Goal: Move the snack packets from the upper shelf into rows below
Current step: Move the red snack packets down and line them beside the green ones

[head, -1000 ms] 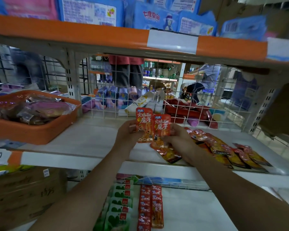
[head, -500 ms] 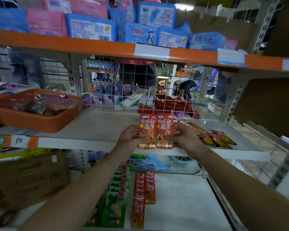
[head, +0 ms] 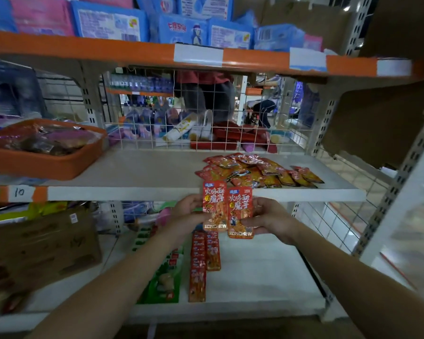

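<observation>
Red KONCHEW snack packets (head: pixel 227 211), two upright and overlapping, are pinched between the left hand (head: pixel 189 214) and right hand (head: pixel 267 220); loose packets (head: pixel 255 170) lie above, red rows (head: pixel 202 263) below.

The held packets (head: pixel 214 209) are orange-red, with white and yellow characters, a small blue logo at the top and white KONCHEW lettering at the bottom. The pile (head: pixel 255 171) is glossy red and orange-yellow. The shelf (head: pixel 145 167) is white. The top rail (head: pixel 108 50) is orange with white patches. The tray (head: pixel 42 165) is orange. The rows (head: pixel 197 265) are red, and beside them are green packs (head: pixel 164 285) with red marks. Up top, the bags (head: pixel 184 30) are blue with white panels, next to a pink bag (head: pixel 42 15). The box (head: pixel 42 245) is brown.
</observation>
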